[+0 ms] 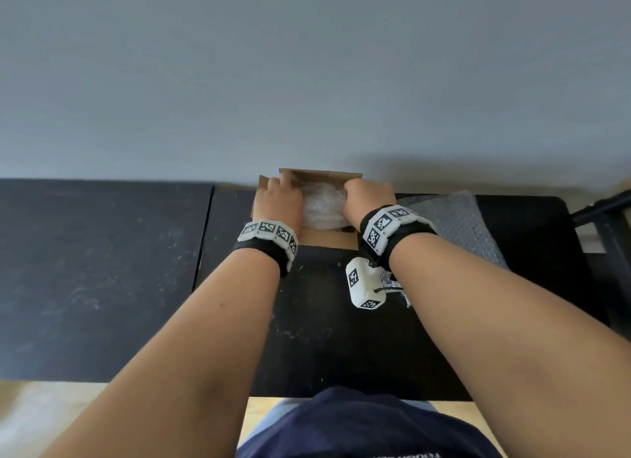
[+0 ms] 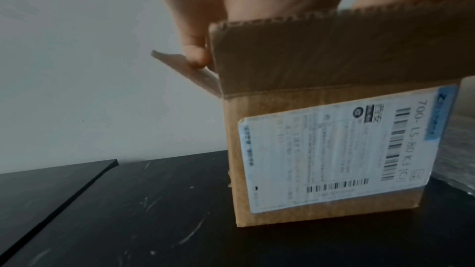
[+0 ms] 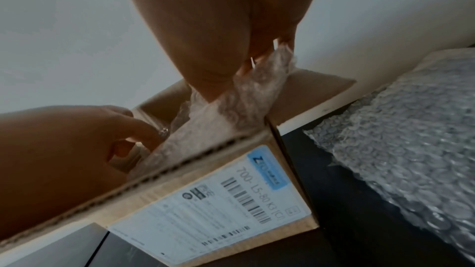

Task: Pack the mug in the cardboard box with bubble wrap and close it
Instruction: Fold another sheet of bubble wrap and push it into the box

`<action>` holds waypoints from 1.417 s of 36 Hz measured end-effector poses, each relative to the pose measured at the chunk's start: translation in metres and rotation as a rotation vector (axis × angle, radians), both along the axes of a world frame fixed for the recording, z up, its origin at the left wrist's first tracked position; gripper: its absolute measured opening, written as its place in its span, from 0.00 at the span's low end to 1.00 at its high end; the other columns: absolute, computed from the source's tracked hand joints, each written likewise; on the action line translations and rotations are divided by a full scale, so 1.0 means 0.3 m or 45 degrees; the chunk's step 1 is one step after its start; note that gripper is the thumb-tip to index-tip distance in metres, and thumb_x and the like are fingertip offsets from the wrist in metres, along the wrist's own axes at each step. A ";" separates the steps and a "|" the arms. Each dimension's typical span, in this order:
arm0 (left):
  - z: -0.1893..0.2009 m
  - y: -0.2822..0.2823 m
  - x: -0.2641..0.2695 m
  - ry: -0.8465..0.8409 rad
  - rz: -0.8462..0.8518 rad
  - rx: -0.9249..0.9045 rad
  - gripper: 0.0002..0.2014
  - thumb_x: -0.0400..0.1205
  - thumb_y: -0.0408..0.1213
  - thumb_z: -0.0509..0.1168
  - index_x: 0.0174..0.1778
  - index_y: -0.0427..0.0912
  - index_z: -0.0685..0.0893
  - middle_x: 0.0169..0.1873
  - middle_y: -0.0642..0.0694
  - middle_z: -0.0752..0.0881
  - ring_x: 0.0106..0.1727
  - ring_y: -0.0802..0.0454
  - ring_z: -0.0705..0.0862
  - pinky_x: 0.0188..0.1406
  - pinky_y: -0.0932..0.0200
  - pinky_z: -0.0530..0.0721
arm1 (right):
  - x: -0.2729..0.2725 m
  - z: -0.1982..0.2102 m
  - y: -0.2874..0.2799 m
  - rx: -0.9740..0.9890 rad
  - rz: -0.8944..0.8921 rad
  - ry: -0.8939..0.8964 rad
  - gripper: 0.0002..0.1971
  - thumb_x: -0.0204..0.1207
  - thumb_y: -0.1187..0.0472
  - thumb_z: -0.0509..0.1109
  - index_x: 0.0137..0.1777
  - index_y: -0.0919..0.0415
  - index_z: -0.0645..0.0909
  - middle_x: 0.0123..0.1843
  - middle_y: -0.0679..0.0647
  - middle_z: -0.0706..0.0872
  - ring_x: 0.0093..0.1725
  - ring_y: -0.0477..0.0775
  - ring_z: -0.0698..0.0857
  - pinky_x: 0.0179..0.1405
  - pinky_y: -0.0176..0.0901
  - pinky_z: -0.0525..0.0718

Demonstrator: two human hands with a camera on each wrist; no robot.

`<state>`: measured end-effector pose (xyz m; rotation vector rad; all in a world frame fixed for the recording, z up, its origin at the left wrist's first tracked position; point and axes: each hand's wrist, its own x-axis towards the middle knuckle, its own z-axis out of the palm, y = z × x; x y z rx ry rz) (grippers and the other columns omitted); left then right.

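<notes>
While the box [image 1: 336, 239] is standing open at the centre of the head view, on the dark table [image 1: 102, 270] against the grey wall [image 1: 307, 65], both hands are being kept at its mouth. A white bundle of bubble wrap [image 1: 322, 206] is being held inside the box, between the hands; the mug itself cannot be seen, and whether it is lying within that bundle cannot be told.

The left hand [image 1: 278, 203] is being rested over the left flap. In the left wrist view, a fingertip [image 2: 196, 56] is being pressed down on that flap [image 2: 185, 68], which is tilted outwards, at the upper middle of the frame; the other fingers are being hidden behind the near flap [image 2: 334, 52], so their spread cannot be told. In the right wrist view, at centre left, the left hand's fingers [image 3: 144, 129] are being reached, slightly bent and close together, into the box beside the wrap.

The right hand [image 1: 367, 198] is being pushed into the right side of the box. In the right wrist view, its fingers [image 3: 213, 64] are being pressed together against the wrap [image 3: 231, 113], the tips sunk into it; whether the wrap is being pinched cannot be told.

A white shipping label [image 2: 334, 157] is being shown on the near wall of the box. A loose sheet of bubble wrap [image 1: 454, 225] is lying flat on the table at the right of the box, just beside it
</notes>
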<state>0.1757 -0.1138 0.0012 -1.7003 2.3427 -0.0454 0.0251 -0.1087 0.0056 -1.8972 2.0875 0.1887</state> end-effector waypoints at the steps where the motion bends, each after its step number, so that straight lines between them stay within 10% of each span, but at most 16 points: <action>1: 0.005 0.001 0.000 0.011 0.014 0.010 0.15 0.81 0.25 0.56 0.61 0.36 0.82 0.71 0.36 0.69 0.64 0.39 0.77 0.50 0.49 0.80 | -0.003 0.000 0.003 -0.013 -0.003 -0.014 0.07 0.75 0.68 0.62 0.43 0.56 0.78 0.39 0.53 0.83 0.46 0.61 0.84 0.59 0.52 0.73; 9: 0.028 0.016 0.010 0.083 0.055 0.096 0.17 0.82 0.23 0.56 0.65 0.35 0.79 0.67 0.38 0.72 0.61 0.40 0.80 0.40 0.51 0.78 | -0.014 0.023 0.043 -0.173 -0.075 -0.107 0.14 0.76 0.59 0.67 0.61 0.58 0.76 0.56 0.56 0.84 0.54 0.61 0.85 0.57 0.50 0.80; 19: 0.047 0.035 0.012 -0.028 0.007 0.127 0.18 0.82 0.25 0.57 0.67 0.33 0.79 0.70 0.38 0.70 0.65 0.42 0.77 0.49 0.52 0.80 | -0.016 0.118 0.100 -0.492 0.166 0.040 0.06 0.74 0.65 0.67 0.45 0.56 0.73 0.40 0.52 0.77 0.39 0.57 0.75 0.40 0.46 0.69; 23: 0.045 0.037 0.007 -0.024 -0.026 0.109 0.17 0.83 0.25 0.56 0.68 0.33 0.78 0.70 0.39 0.69 0.65 0.42 0.77 0.49 0.52 0.81 | 0.007 0.105 0.117 -0.361 0.256 0.017 0.06 0.75 0.58 0.69 0.38 0.50 0.77 0.40 0.48 0.84 0.48 0.55 0.79 0.52 0.48 0.68; 26: 0.048 0.035 0.009 0.055 -0.096 0.076 0.20 0.81 0.24 0.59 0.70 0.36 0.77 0.68 0.40 0.72 0.65 0.41 0.78 0.52 0.50 0.85 | 0.005 0.073 0.124 -0.308 0.269 0.070 0.10 0.77 0.59 0.67 0.54 0.49 0.86 0.52 0.48 0.86 0.59 0.56 0.79 0.61 0.52 0.68; 34: 0.043 0.022 0.014 0.080 -0.216 0.152 0.22 0.82 0.25 0.59 0.74 0.38 0.72 0.67 0.38 0.77 0.68 0.39 0.78 0.60 0.47 0.82 | -0.029 0.020 0.110 -0.164 0.134 0.073 0.27 0.72 0.60 0.72 0.72 0.47 0.74 0.67 0.50 0.81 0.66 0.59 0.79 0.63 0.53 0.73; 45: 0.040 -0.028 -0.015 0.079 -0.109 0.412 0.22 0.80 0.33 0.60 0.71 0.36 0.71 0.61 0.38 0.83 0.60 0.40 0.84 0.55 0.49 0.83 | 0.026 0.014 0.043 0.092 0.105 0.215 0.17 0.74 0.61 0.66 0.62 0.52 0.73 0.36 0.50 0.79 0.52 0.61 0.85 0.67 0.56 0.67; 51: 0.029 -0.080 -0.017 0.094 -0.168 0.459 0.25 0.81 0.27 0.64 0.75 0.35 0.70 0.71 0.35 0.75 0.70 0.38 0.78 0.69 0.48 0.78 | 0.056 0.007 0.027 0.093 0.119 0.241 0.15 0.75 0.62 0.63 0.62 0.57 0.75 0.52 0.52 0.89 0.55 0.59 0.86 0.69 0.56 0.65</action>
